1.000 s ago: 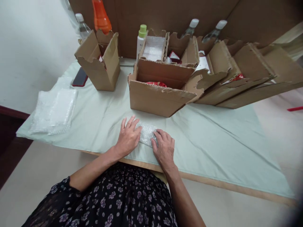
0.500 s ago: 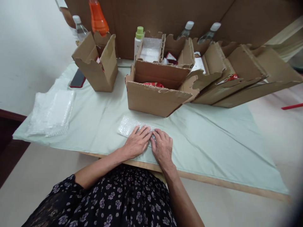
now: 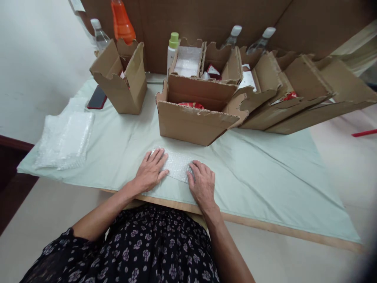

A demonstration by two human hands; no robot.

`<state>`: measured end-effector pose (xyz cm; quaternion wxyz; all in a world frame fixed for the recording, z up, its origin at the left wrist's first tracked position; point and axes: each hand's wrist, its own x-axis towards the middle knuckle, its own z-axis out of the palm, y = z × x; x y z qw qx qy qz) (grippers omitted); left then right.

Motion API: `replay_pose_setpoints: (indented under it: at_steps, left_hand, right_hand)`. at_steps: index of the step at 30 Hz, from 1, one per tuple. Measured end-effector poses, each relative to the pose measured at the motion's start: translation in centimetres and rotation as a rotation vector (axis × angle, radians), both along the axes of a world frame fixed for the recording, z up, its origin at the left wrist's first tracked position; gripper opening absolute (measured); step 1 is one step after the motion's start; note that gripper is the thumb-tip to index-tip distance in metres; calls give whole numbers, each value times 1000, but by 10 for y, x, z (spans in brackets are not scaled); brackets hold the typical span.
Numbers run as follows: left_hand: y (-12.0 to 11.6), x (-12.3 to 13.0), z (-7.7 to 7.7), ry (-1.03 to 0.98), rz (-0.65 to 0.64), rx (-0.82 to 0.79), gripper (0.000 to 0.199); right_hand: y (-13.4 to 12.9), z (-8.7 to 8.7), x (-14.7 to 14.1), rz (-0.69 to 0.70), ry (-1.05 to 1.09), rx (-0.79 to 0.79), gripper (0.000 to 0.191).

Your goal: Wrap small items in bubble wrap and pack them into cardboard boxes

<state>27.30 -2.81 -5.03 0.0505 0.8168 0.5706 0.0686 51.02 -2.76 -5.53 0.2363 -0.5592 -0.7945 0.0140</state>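
A small bubble wrap piece (image 3: 177,165) lies flat on the cloth near the table's front edge. My left hand (image 3: 150,171) rests on its left end, palm down, with the fingers stretched and the thumb apart. At the right end, my right hand (image 3: 202,181) has its fingers curled over the edge, thumb toward the fingertips, gripping the wrap. Just beyond my hands stands an open cardboard box (image 3: 188,124) with something red inside, its contents mostly hidden.
Bubble wrap sheets (image 3: 66,137) are stacked at left, near a phone (image 3: 97,97). Another open box (image 3: 129,90) stands behind them. Several open boxes (image 3: 294,90) line the back right. Behind are a green-capped bottle (image 3: 172,49) and an orange bottle (image 3: 123,25).
My left hand has slid left along the bubble wrap, from close beside my right hand to the far left end. My right hand has stayed in place.
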Motion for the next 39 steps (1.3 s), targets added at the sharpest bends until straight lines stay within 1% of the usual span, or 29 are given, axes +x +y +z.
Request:
replay_pose_setpoints:
  at_steps: [3,6,12,18,22,27,30,32,34,37,39]
  left_hand:
    - [0,-11,0,0,72,-12,59]
    - [0,-13,1,5,103,-24,61]
    - [0,-12,1,-9,108,-33,62]
    - [-1,-13,-3,-39,103,32,59]
    - [-1,-14,-5,-78,106,45,60]
    - [-1,-14,-2,-100,103,38,57]
    - [1,-16,1,-145,112,51,50]
    - [2,-17,1,-199,148,82,44]
    - [4,-17,0,-254,213,128,40]
    - [6,-16,-2,-286,319,180,39]
    - [6,-16,-3,-287,362,192,40]
  right_hand:
    - [0,-1,1,5,12,8,25]
    - [0,-1,2,13,29,3,24]
    - [1,-1,3,6,48,-16,25]
    - [5,2,4,-2,33,-52,28]
    - [9,4,7,-17,24,-76,28]
    - [13,8,8,-39,1,-89,27]
    - [16,10,9,-64,-28,-99,27]
    - [20,11,10,-79,-48,-105,28]
    - [23,10,11,-94,-55,-108,28]
    - [29,7,13,-103,-38,-111,25]
    - [31,6,14,-103,-23,-119,21]
